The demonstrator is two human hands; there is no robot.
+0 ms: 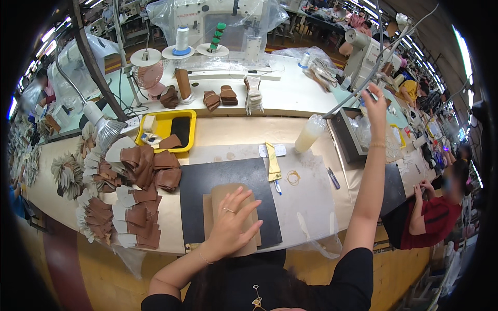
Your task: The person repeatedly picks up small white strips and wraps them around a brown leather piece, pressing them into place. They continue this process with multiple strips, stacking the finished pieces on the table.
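My left hand (233, 220) lies with fingers spread on a tan board-like sheet (228, 193). Beneath that sheet is a black cutting mat (215, 173) at the front of the table. My right arm stretches far to the right. The right hand (374, 101) is raised beside a grey bendable tube (358, 93), its fingers curled around something small and dark that I cannot make out. Below that hand stands a dark open box (346, 136) with clear plastic inside. A cloudy squeeze bottle (311, 133) is just left of the box.
Stacks of brown and white leather pieces (137, 202) cover the left side, next to a yellow tray (193, 129) and a lamp (106, 127). Right of the mat lie a yellow strip (273, 161), a blue pen (278, 186) and thread snips (333, 178). A co-worker in red (438, 223) sits at right.
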